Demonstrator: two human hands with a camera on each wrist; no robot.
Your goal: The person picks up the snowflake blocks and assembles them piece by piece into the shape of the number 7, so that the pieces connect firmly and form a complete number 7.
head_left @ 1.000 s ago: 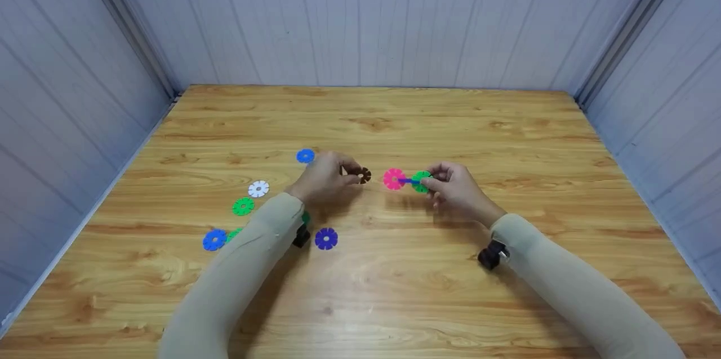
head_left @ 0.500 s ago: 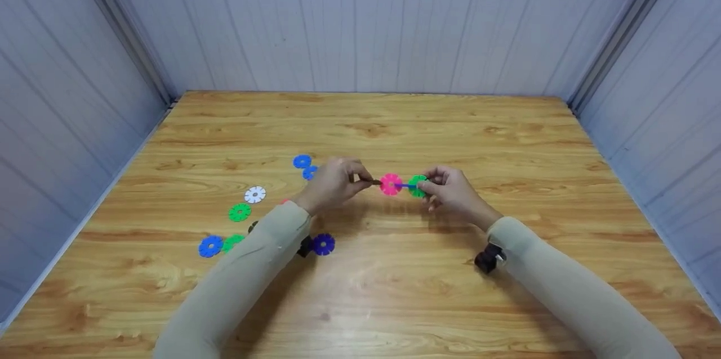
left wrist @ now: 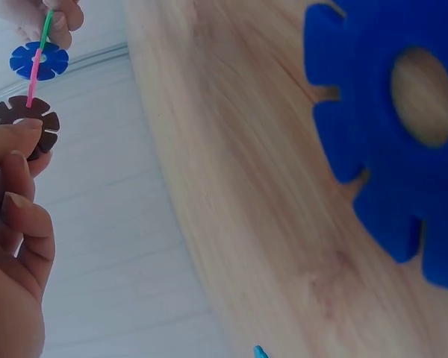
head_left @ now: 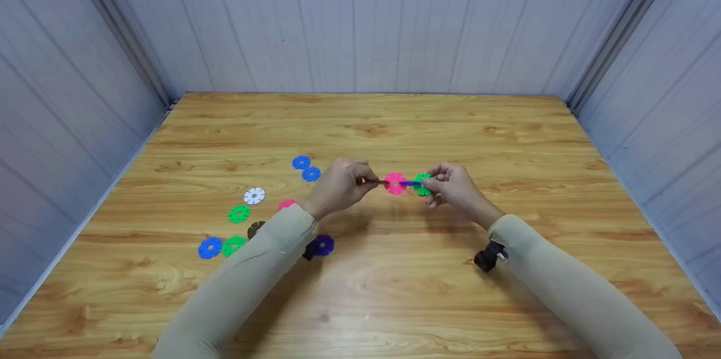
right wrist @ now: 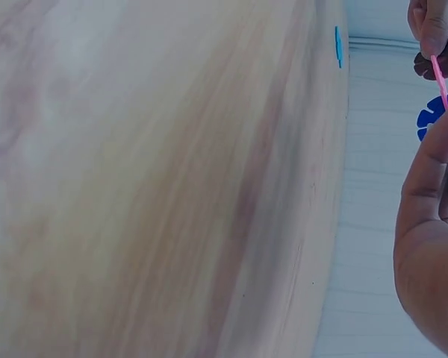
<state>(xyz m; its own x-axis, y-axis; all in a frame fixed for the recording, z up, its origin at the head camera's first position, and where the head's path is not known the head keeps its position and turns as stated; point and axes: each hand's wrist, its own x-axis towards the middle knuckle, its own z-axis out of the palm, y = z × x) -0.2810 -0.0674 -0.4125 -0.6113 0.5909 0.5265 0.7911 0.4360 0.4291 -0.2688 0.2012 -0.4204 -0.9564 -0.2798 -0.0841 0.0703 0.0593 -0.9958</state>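
While both hands are near the middle of the head view, a small chain of notched discs stretches between them, over the wooden table. In this chain the pink disc shows its flat face, the blue disc appears edge-on at its right, and the green disc makes the right end. At the left end, the brown disc touches the edge of the pink disc; whether it sits inside a slot, I cannot tell.

The left hand pinches the brown disc between thumb and forefinger. The right hand pinches the green disc with the thumb on its face; its other fingers are partly hidden.

Left of the centre of the frame, loose discs lie flat: two blue ones, a white one and, just below it, a green one. Toward the lower left are another blue one and another green one, side by side. The left sleeve partly covers a dark brown one and a pink one, and a violet-blue one lies beside the black wrist camera. Pale panel walls fill the upper frame.
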